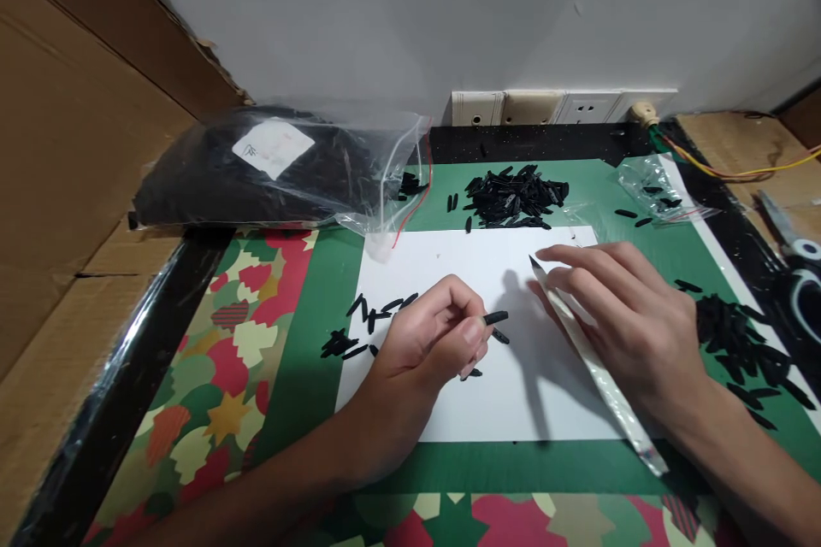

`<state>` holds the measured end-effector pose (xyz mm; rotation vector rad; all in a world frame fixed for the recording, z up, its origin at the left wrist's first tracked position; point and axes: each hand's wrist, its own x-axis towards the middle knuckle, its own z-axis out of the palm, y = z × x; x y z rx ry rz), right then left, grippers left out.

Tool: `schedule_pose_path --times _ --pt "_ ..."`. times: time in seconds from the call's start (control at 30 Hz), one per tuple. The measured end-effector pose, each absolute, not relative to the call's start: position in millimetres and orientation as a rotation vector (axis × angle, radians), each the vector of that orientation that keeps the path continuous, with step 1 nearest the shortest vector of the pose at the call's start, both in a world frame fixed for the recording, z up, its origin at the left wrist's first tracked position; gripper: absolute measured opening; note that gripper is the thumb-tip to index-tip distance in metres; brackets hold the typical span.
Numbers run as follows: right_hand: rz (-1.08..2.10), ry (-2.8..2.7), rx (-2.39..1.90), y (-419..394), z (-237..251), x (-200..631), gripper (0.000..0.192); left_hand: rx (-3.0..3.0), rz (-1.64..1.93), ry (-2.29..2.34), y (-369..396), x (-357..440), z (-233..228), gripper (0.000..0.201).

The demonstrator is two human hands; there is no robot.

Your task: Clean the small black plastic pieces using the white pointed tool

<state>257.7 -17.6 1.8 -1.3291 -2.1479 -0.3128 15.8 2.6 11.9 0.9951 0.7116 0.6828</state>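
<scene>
I have the left hand [436, 338] curled, thumb and fingers pinching one black piece [496, 317] over the white sheet [442, 269]; the right hand [632, 316], palm down, has its fingers clamped on one white-wrapped tool [593, 367]. I count one large zip bag [359, 179] bulging with black contents [275, 198], one small clear bag [643, 177] with two loose bits [652, 190].

head camera; faces forward, down; near left hand [433, 342], right hand [625, 312]; wall [385, 26] ahead

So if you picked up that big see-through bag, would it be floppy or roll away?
The big bag would probably sag, since its loose end is thin and wrinkled. It may be fairly heavy, bulging with dark contents. Lying low and wide, it likely won't roll.
</scene>
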Motion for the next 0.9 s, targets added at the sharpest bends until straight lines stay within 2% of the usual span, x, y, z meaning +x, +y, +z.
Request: schedule_pose_path --times 0.17,0.37,0.6,0.9 --pt "-0.242 -2.203 -1.264 -20.0 3.7 258.0 0.023 0.978 0.688 0.7 3.9 15.1 9.5 0.026" --pt "0.076 -1.876 -1.209 -27.9 12.0 243.7 0.016 0.984 0.699 0.736 3.0 16.2 10.6 0.027" --pt "0.414 -1.593 -1.106 -35.9 29.6 229.9 0.022 1.022 0.691 0.787 3.4 17.5 12.5 0.029" --pt "0.543 -1.694 -1.037 -36.7 23.8 231.7 0.017 1.017 0.709 0.798 3.3 16.0 12.2 0.029"
